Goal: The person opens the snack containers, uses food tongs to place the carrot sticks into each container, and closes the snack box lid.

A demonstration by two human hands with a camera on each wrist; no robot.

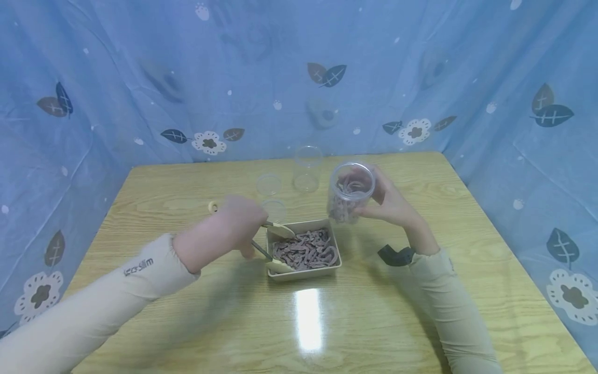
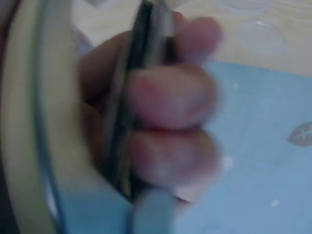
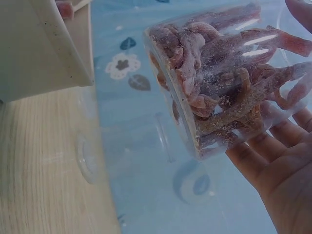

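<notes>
My left hand (image 1: 233, 221) grips a pair of tongs (image 1: 261, 249) with metal arms and cream tips. The tips stand apart, at the left part of a shallow rectangular cream tray (image 1: 306, 277). Many purplish-brown, sugary-looking dried strips (image 1: 308, 250) lie in that tray. To the right, my right hand (image 1: 380, 200) holds a clear plastic jar (image 1: 334, 200), its open mouth tilted up, above the table by the tray's back right corner. More of these strips (image 3: 224, 73) fill much of the jar, as the right wrist view shows. Blur softens the left wrist view, where fingers curl round the tongs.
Behind the tray stands a second clear jar (image 1: 307, 169). Two clear round lids (image 1: 268, 184) lie left of it, and a small pale ring-like object (image 1: 212, 206) is beyond the left hand. A patterned blue curtain (image 1: 280, 78) hangs behind the wooden table (image 1: 187, 322).
</notes>
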